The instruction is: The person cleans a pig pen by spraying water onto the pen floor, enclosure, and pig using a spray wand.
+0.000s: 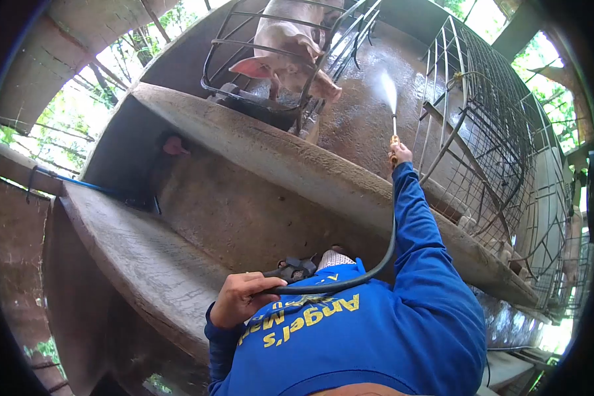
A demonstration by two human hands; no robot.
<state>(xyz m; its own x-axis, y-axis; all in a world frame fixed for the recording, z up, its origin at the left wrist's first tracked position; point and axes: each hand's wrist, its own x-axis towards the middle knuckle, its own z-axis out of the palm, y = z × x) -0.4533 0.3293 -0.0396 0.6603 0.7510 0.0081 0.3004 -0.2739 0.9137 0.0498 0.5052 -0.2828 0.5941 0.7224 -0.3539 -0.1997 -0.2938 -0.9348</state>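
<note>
- Concrete pens are seen under a roof, with green leaves (53, 148) showing through gaps in the far-left side.
- At the left, a low wall (138, 241) is curved by the lens, and a thin blue pipe (79, 182) is laid along its upper end.
- Just right of the pipe, a pinkish thing (175, 146) is seen in the shadowed corner; what it is cannot be told.
- Low down, the black hose (333, 288) is held by the left hand (244, 297), whose fingers are curled closely around it; from there it is looped across the blue shirt (363, 336) and up along the right sleeve.
- Beside that hand, a black object (296, 269) is partly covered and cannot be named.
- Higher up, a pig (287, 63) is penned behind metal bars (320, 65), with its head lowered above a dark trough (270, 115).
- Between the body and the pig, the way is crossed by a thick concrete ledge (277, 142).
- Past the ledge, the spray wand (394, 125) is gripped by the right hand (400, 155), its fingers wrapped around the handle; white spray (389, 91) is sent over the wet floor (360, 109).
- At the right, the floor is bordered by wire mesh (498, 125), across which a slanting flat bar (467, 158) is set.
</note>
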